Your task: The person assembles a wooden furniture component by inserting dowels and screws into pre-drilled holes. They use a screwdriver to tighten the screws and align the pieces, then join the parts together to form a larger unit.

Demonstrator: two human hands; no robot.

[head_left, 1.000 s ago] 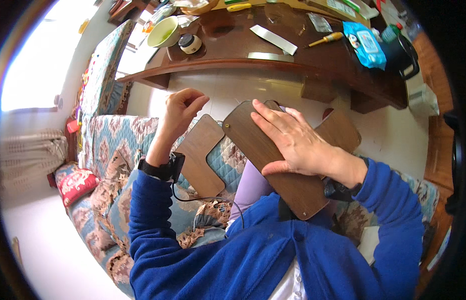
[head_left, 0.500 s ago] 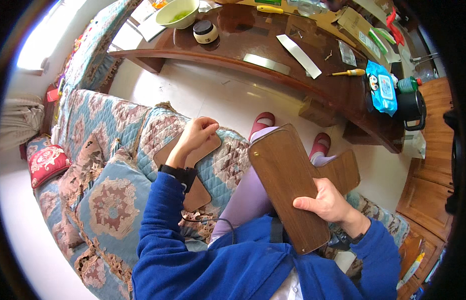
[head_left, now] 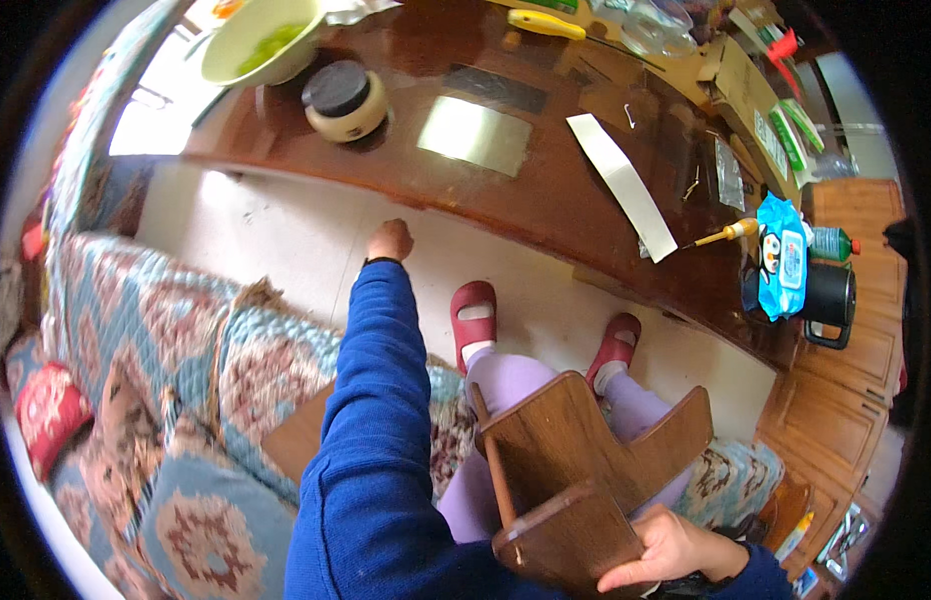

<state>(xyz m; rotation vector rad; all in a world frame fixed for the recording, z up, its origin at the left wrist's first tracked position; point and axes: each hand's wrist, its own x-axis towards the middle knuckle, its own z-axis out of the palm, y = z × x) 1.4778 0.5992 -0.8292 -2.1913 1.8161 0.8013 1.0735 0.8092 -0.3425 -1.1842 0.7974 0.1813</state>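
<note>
My right hand [head_left: 668,550] grips a brown wood-grain assembly [head_left: 576,440] at its near edge. It is made of boards with rounded corners, joined at angles, with a round rod along its left side. The assembly is tilted over my lap, and its inner faces show. My left arm stretches forward. My left hand [head_left: 391,241], closed like a fist, hangs above the floor just short of the table [head_left: 406,180]; whatever its fingers may hold is hidden. Left of my thigh, partly behind my left sleeve, another brown board [head_left: 301,430] lies on the quilted sofa [head_left: 266,360].
On the table are a pale bowl [head_left: 276,55] with green contents, a dark-lidded jar [head_left: 346,103], a white strip [head_left: 623,185], a yellow-handled screwdriver [head_left: 731,233], a blue wipes pack [head_left: 782,258], a black mug [head_left: 831,300] and a cardboard box [head_left: 736,85].
My left hand has moved from over the sofa, forward toward the table. The wooden assembly has turned in my right hand, bringing its inside and rod into sight. The view has shifted toward the table.
</note>
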